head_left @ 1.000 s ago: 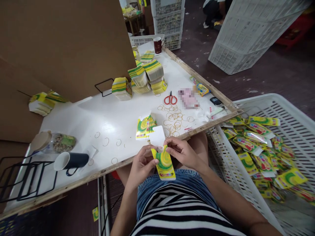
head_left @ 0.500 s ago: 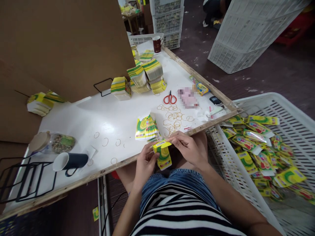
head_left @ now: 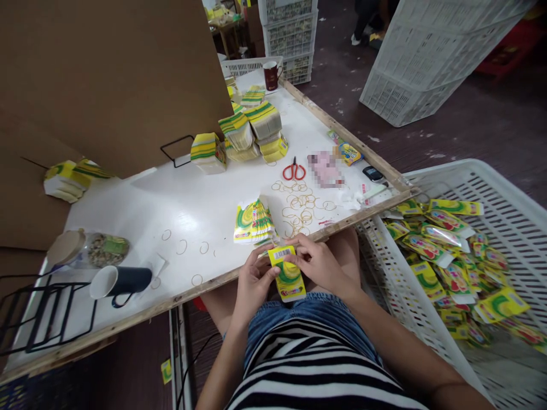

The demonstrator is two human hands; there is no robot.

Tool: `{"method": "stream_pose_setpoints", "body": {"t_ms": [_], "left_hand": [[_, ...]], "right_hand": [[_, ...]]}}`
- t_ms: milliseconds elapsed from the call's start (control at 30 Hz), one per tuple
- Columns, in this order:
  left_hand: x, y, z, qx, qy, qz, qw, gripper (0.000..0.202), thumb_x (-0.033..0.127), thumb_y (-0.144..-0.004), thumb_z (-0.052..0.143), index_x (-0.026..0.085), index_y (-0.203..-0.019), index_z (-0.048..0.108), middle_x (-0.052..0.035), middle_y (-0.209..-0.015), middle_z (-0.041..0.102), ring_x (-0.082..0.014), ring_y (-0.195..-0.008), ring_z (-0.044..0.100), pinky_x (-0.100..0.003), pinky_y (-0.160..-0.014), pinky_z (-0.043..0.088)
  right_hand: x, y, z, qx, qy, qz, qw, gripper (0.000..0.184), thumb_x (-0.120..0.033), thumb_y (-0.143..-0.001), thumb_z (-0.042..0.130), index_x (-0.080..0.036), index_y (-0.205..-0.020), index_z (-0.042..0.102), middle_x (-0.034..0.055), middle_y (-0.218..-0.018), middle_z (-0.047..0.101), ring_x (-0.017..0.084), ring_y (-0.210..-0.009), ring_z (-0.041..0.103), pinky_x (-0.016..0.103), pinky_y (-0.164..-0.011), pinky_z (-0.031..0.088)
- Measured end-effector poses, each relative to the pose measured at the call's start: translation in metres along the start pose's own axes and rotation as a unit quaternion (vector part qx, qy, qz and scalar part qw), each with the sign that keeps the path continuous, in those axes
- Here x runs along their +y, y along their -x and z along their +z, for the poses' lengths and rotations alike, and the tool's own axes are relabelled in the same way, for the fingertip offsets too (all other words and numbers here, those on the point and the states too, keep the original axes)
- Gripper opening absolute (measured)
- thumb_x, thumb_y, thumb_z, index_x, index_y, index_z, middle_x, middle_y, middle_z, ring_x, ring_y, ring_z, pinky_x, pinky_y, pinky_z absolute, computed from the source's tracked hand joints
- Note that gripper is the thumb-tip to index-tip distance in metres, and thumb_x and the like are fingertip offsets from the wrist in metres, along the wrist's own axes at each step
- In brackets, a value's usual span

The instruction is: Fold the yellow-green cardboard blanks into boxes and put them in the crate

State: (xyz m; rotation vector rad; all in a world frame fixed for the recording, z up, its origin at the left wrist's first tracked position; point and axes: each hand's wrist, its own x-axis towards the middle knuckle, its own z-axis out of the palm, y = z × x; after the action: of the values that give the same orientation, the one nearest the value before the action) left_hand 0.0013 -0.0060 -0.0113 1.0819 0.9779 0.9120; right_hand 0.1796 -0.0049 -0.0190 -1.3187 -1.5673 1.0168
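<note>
Between my two hands, over my lap at the table's front edge, is a yellow and green printed packet (head_left: pixel 291 283) with a barcode at its upper end. My left hand (head_left: pixel 253 279) grips its left side, thumb on the front face. My right hand (head_left: pixel 318 263) pinches the upper right part, thumb on the face. What lies behind the packet is hidden. Just beyond my hands, a fanned pile of similar yellow packets (head_left: pixel 254 221) rests on the white table (head_left: pixel 171 199). Many loose rubber bands (head_left: pixel 301 206) lie to the right of that pile.
Red-handled scissors (head_left: pixel 294 169) and bundled packets (head_left: pixel 237 134) lie farther back. A dark mug (head_left: pixel 128 282) lies on its side near a jar (head_left: pixel 105 249) at left. On my right stands a white crate (head_left: pixel 504 188) holding many packets. Stacked crates (head_left: pixel 401 85) stand on the floor beyond.
The packet's barcode end, earlier bent toward flat, now lies in line with the rest of its face. My right hand has shifted slightly, its thumb now on the packet's front.
</note>
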Motion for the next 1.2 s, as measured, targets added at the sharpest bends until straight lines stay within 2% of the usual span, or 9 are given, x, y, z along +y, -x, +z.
{"method": "stream_pose_setpoints", "body": {"t_ms": [233, 300, 367, 433, 600, 833, 967, 1100, 1200], "left_hand": [[0.005, -0.006, 0.013, -0.022, -0.107, 0.052, 0.993, 0.04, 0.029, -0.082, 0.065, 0.022, -0.12, 0.055, -0.0104, -0.112, 0.068, -0.0247, -0.102, 0.066, -0.04, -0.089, 0.052], [0.007, -0.017, 0.0, 0.07, -0.231, 0.125, 0.962, 0.04, 0.03, -0.082, 0.064, 0.023, -0.12, 0.056, -0.0099, -0.121, 0.063, -0.0251, -0.117, 0.057, -0.042, -0.103, 0.042], [0.006, -0.033, -0.022, 0.22, -0.322, 0.166, 0.906, 0.046, 0.033, -0.079, 0.066, 0.021, -0.122, 0.055, -0.0124, -0.127, 0.058, -0.027, -0.126, 0.048, -0.044, -0.107, 0.035], [0.002, -0.05, -0.045, 0.309, -0.34, 0.125, 0.879, 0.052, 0.035, -0.077, 0.066, 0.016, -0.123, 0.052, -0.0148, -0.117, 0.061, -0.0283, -0.116, 0.054, -0.045, -0.098, 0.042], [-0.011, -0.066, -0.066, 0.296, -0.298, 0.067, 0.905, 0.038, 0.038, -0.076, 0.063, 0.013, -0.103, 0.06, -0.0038, -0.071, 0.063, -0.0185, -0.065, 0.06, -0.031, -0.063, 0.048], [-0.011, -0.055, -0.06, 0.28, -0.28, 0.071, 0.916, 0.025, 0.04, -0.073, 0.064, 0.016, -0.071, 0.057, -0.0006, -0.062, 0.058, -0.0143, -0.058, 0.055, -0.024, -0.055, 0.043], [0.001, -0.043, -0.056, 0.26, -0.275, 0.071, 0.923, 0.027, 0.041, -0.074, 0.065, 0.016, -0.067, 0.057, 0.0021, -0.059, 0.051, -0.0118, -0.056, 0.047, -0.022, -0.052, 0.037], [0.018, -0.017, -0.034, 0.196, -0.258, 0.114, 0.939, 0.022, 0.038, -0.079, 0.065, 0.018, -0.072, 0.058, 0.0013, -0.066, 0.051, -0.0126, -0.063, 0.048, -0.023, -0.059, 0.04], [0.023, 0.001, -0.015, 0.123, -0.217, 0.146, 0.957, 0.018, 0.033, -0.082, 0.063, 0.018, -0.073, 0.058, -0.002, -0.078, 0.058, -0.0156, -0.076, 0.055, -0.025, -0.071, 0.045]], "right_hand": [[-0.004, 0.013, -0.022, 0.108, -0.036, -0.05, 0.992, 0.012, -0.03, -0.087, 0.059, -0.021, -0.09, 0.066, 0.0047, -0.088, 0.069, 0.019, -0.08, 0.064, 0.031, -0.071, 0.052], [-0.008, 0.021, -0.049, 0.259, 0.073, -0.076, 0.96, 0.01, -0.028, -0.087, 0.06, -0.021, -0.088, 0.067, 0.0063, -0.09, 0.068, 0.022, -0.085, 0.063, 0.038, -0.078, 0.051], [-0.012, 0.03, -0.082, 0.436, 0.212, -0.073, 0.872, 0.01, -0.029, -0.084, 0.065, -0.021, -0.089, 0.068, 0.0087, -0.092, 0.066, 0.026, -0.093, 0.06, 0.047, -0.089, 0.046], [-0.013, 0.036, -0.109, 0.464, 0.307, -0.045, 0.829, 0.017, -0.033, -0.082, 0.067, -0.022, -0.095, 0.068, 0.0103, -0.096, 0.064, 0.03, -0.106, 0.055, 0.051, -0.097, 0.04], [-0.002, 0.03, -0.102, 0.41, 0.224, -0.03, 0.884, 0.017, -0.036, -0.083, 0.063, -0.021, -0.091, 0.067, 0.0092, -0.095, 0.065, 0.025, -0.087, 0.059, 0.04, -0.074, 0.048], [-0.008, 0.003, -0.022, 0.237, 0.074, -0.038, 0.968, 0.012, -0.029, -0.087, 0.057, -0.02, -0.091, 0.066, 0.0041, -0.087, 0.064, 0.017, -0.072, 0.055, 0.031, -0.068, 0.047], [-0.024, -0.01, -0.002, 0.184, 0.044, -0.092, 0.978, 0.011, -0.023, -0.089, 0.054, -0.021, -0.092, 0.064, 0.0061, -0.091, 0.066, 0.02, -0.082, 0.059, 0.034, -0.074, 0.049], [-0.038, -0.018, 0.012, 0.111, 0.06, -0.168, 0.978, 0.032, -0.02, -0.089, 0.054, -0.026, -0.121, 0.056, 0.0092, -0.125, 0.059, 0.026, -0.118, 0.051, 0.046, -0.099, 0.041], [-0.043, -0.018, 0.021, 0.055, 0.048, -0.156, 0.985, 0.048, -0.02, -0.087, 0.057, -0.028, -0.133, 0.045, 0.0086, -0.118, 0.063, 0.026, -0.109, 0.056, 0.047, -0.095, 0.045]]}}
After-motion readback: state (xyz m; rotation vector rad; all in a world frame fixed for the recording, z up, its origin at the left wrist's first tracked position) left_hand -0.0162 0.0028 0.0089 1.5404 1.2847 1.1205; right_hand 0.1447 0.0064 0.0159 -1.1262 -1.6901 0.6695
